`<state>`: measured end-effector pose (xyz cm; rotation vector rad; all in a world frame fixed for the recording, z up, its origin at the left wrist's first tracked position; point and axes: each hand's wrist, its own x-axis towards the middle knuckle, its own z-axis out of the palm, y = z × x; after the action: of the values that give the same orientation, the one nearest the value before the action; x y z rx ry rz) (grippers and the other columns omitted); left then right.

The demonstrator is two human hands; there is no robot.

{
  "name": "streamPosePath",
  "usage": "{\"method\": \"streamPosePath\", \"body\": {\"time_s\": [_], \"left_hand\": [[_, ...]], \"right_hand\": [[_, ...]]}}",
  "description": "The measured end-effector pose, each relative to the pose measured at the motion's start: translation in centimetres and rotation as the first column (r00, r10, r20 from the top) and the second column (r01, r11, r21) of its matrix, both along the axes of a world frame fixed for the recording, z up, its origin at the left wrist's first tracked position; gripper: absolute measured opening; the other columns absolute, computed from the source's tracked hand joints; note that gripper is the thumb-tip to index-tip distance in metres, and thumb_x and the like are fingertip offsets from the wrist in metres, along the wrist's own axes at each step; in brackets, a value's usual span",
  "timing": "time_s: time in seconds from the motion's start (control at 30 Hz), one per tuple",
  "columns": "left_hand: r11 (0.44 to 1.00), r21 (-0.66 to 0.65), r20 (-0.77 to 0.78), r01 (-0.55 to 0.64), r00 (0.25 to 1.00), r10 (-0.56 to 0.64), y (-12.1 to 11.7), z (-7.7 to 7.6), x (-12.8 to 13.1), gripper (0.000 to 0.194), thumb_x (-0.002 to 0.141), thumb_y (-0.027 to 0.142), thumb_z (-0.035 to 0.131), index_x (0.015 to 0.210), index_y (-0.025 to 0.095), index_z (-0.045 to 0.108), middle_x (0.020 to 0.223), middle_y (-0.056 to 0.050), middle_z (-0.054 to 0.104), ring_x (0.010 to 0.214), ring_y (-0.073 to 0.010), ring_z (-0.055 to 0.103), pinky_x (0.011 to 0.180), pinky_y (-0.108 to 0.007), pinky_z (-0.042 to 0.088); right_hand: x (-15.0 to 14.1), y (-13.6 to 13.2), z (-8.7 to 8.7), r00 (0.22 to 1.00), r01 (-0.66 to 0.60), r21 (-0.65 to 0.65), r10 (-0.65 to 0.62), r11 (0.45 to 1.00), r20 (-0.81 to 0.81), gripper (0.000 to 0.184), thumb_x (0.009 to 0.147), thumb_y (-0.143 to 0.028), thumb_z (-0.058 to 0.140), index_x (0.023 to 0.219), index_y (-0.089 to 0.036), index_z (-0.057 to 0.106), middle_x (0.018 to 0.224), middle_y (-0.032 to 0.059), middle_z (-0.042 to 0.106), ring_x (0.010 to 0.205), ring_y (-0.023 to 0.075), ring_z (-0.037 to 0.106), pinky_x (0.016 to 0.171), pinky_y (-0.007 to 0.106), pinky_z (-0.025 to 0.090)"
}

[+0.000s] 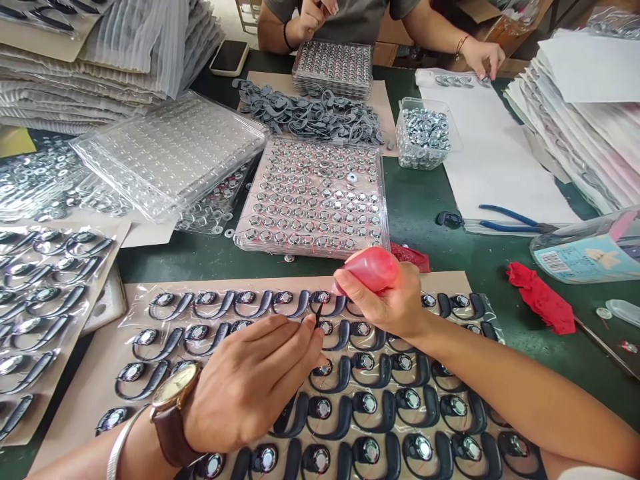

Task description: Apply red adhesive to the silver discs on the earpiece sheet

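My left hand [255,380] is closed on dark, thin-tipped tweezers [319,312], which point at a round silver speaker in the top row. A soft red squeeze bottle [374,268] is wrapped in the fingers of my right hand [400,303], tilted with its end just right of the tweezer tip. Whether that end touches anything is hidden. Beneath both hands, rows of black ear-hook earphone shells [371,407] with silver speakers and thin red wires lie on a film-covered cardboard sheet [100,387]. My hands and forearms hide part of the rows.
Behind stands a clear tray [245,233] of wired speakers, with grey hook-shaped pieces [310,117] beyond. Empty clear trays [170,150] lean at left. A tub of metal parts [425,137], blue-handled pliers [515,220] and a red cloth [543,300] are right. A co-worker's hand [483,59] works opposite.
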<state>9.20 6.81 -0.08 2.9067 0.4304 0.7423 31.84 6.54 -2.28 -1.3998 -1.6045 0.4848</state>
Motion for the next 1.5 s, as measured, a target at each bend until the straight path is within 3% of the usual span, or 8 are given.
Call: {"method": "streamPosePath", "body": {"time_s": [0.3, 0.6, 0.77, 0.93, 1.1, 1.27, 1.4, 1.5], "left_hand": [[0.987, -0.157, -0.008, 0.029, 0.999, -0.031, 1.1, 0.9, -0.1, 0.029, 0.088, 0.009, 0.050, 0.114, 0.007, 0.062, 0.109, -0.012, 0.071, 0.090, -0.0206, 0.069, 0.080, -0.036, 0.057], [0.968, -0.249, 0.071, -0.020, 0.997, 0.039, 1.9, 1.1, -0.2, 0.028, 0.086, 0.007, 0.051, 0.108, 0.015, 0.065, 0.105, -0.007, 0.073, 0.087, -0.0165, 0.070, 0.078, -0.030, 0.058], [0.928, -0.370, 0.146, -0.033, 0.985, 0.093, 2.6, 1.3, 0.1, 0.021, 0.087, 0.007, 0.057, 0.104, 0.015, 0.066, 0.098, -0.006, 0.075, 0.084, -0.0143, 0.071, 0.074, -0.027, 0.057], [0.911, -0.410, 0.146, -0.053, 0.982, 0.123, 2.5, 1.0, 0.0, 0.021, 0.088, 0.008, 0.058, 0.106, 0.016, 0.066, 0.098, -0.007, 0.074, 0.087, -0.0143, 0.070, 0.074, -0.027, 0.057], [0.908, -0.412, 0.152, -0.078, 0.977, 0.152, 2.1, 0.8, 0.1, 0.021, 0.088, 0.011, 0.058, 0.106, 0.019, 0.066, 0.098, -0.005, 0.074, 0.086, -0.0153, 0.071, 0.075, -0.028, 0.058], [0.923, -0.371, 0.142, -0.103, 0.976, 0.166, 1.6, 1.0, 0.1, 0.019, 0.089, 0.012, 0.058, 0.105, 0.019, 0.066, 0.098, -0.003, 0.074, 0.087, -0.0146, 0.070, 0.075, -0.027, 0.058], [0.981, -0.183, 0.070, -0.069, 0.994, 0.083, 0.8, 1.5, 0.7, 0.025, 0.089, 0.011, 0.057, 0.112, 0.017, 0.063, 0.104, -0.005, 0.073, 0.088, -0.0153, 0.070, 0.078, -0.030, 0.057], [0.997, -0.062, -0.008, 0.042, 0.999, -0.043, 0.1, 1.5, 1.9, 0.026, 0.092, 0.013, 0.049, 0.115, 0.013, 0.062, 0.106, -0.009, 0.073, 0.089, -0.0175, 0.070, 0.080, -0.033, 0.058]], "right_hand": [[0.1, -0.3, 0.2, 0.997, -0.001, -0.072, -0.004, 0.997, -0.071, 0.032, 0.084, -0.047, 0.064, 0.067, -0.020, 0.070, 0.058, 0.0024, 0.067, 0.055, 0.0157, 0.063, 0.065, 0.032, 0.056], [0.0, -0.4, 0.3, 0.994, -0.067, -0.086, 0.059, 0.994, -0.095, 0.032, 0.086, -0.047, 0.062, 0.068, -0.021, 0.068, 0.058, 0.0011, 0.066, 0.056, 0.0145, 0.063, 0.066, 0.030, 0.056], [0.0, -0.4, 0.1, 0.987, -0.112, -0.098, 0.099, 0.989, -0.124, 0.029, 0.086, -0.045, 0.064, 0.072, -0.020, 0.071, 0.066, 0.0025, 0.069, 0.059, 0.0142, 0.064, 0.064, 0.029, 0.056], [0.0, -0.2, -0.3, 0.987, -0.112, -0.059, 0.104, 0.992, -0.123, 0.026, 0.082, -0.045, 0.068, 0.075, -0.021, 0.071, 0.069, 0.0018, 0.070, 0.060, 0.0138, 0.063, 0.063, 0.028, 0.054], [-0.3, 0.3, 0.2, 0.992, -0.112, -0.043, 0.109, 0.993, -0.066, 0.030, 0.080, -0.049, 0.070, 0.075, -0.020, 0.067, 0.065, 0.0003, 0.067, 0.056, 0.0117, 0.058, 0.060, 0.026, 0.049], [0.6, 0.1, 3.0, 0.980, -0.195, -0.143, 0.186, 0.970, -0.073, 0.035, 0.079, -0.054, 0.070, 0.073, -0.020, 0.064, 0.057, -0.0033, 0.059, 0.052, 0.0097, 0.051, 0.055, 0.024, 0.042], [2.6, -0.5, 4.7, 0.944, -0.308, -0.205, 0.271, 0.929, -0.190, 0.033, 0.077, -0.053, 0.072, 0.075, -0.020, 0.065, 0.064, -0.0020, 0.061, 0.058, 0.0107, 0.055, 0.054, 0.024, 0.043], [3.9, -0.4, 4.9, 0.934, -0.325, -0.203, 0.281, 0.924, -0.221, 0.031, 0.077, -0.050, 0.074, 0.077, -0.020, 0.067, 0.070, -0.0004, 0.064, 0.061, 0.0121, 0.058, 0.054, 0.024, 0.045]]}}
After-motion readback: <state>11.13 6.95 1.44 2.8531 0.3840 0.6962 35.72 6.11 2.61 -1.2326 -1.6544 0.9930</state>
